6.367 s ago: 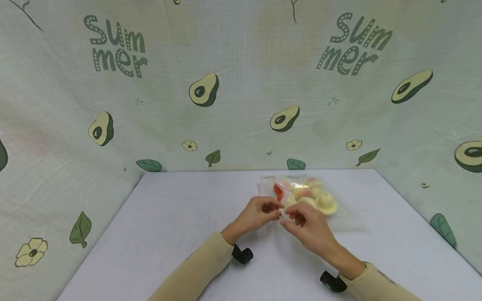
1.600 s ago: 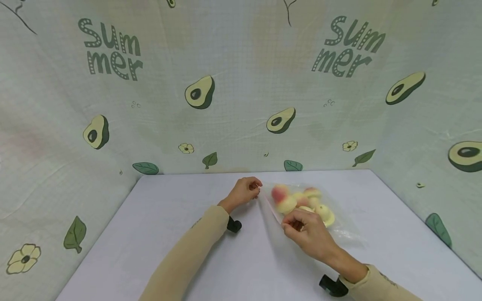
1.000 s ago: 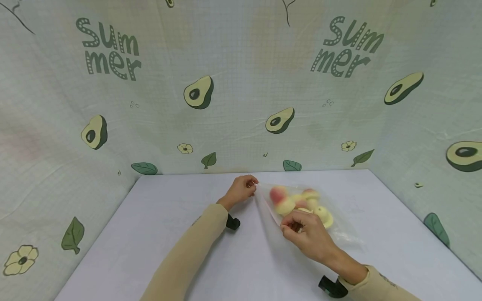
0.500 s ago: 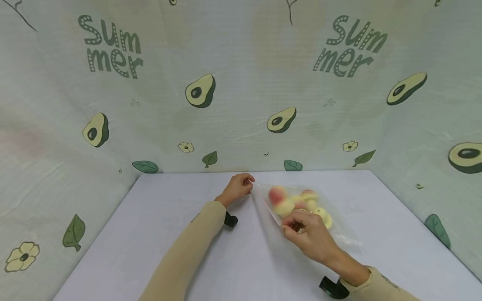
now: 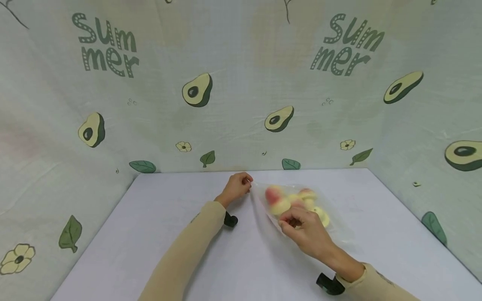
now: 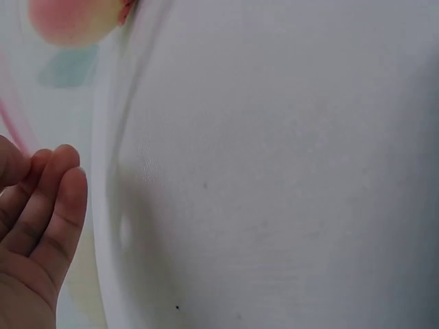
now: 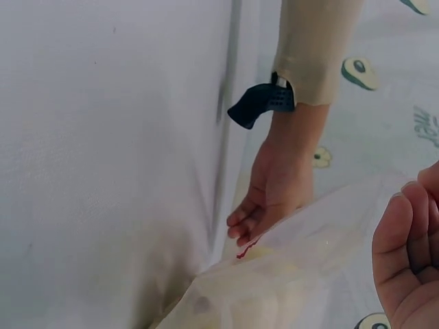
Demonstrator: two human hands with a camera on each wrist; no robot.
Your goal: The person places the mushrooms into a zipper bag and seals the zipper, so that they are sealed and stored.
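Observation:
A clear plastic zip bag point(image 5: 340, 232) lies on the right half of the table, holding several yellow fruit-like pieces with red-pink blushes, one resembling a peach point(image 5: 274, 195). My left hand point(image 5: 234, 187) pinches the far corner of its mouth between thumb and fingertips. The near end of that edge is pinched by my right hand point(image 5: 306, 230), which covers part of the bag. Between the hands the edge is stretched. In the left wrist view a pink strip point(image 6: 12, 123) runs to the fingertips. The right wrist view has the bag point(image 7: 274, 274) raised between both hands.
A white table point(image 5: 169, 217) lies under everything. Patterned cloth point(image 5: 241, 83) with avocados and lettering stands behind it and along both sides. Each wrist wears a black camera mount, such as the left one point(image 5: 230, 219) and the right one point(image 5: 329, 284).
Earlier both hands were close together at the bag's edge; now they are apart along it. Over the last second or so, the left hand has drawn slightly left, and the bag has shifted left.

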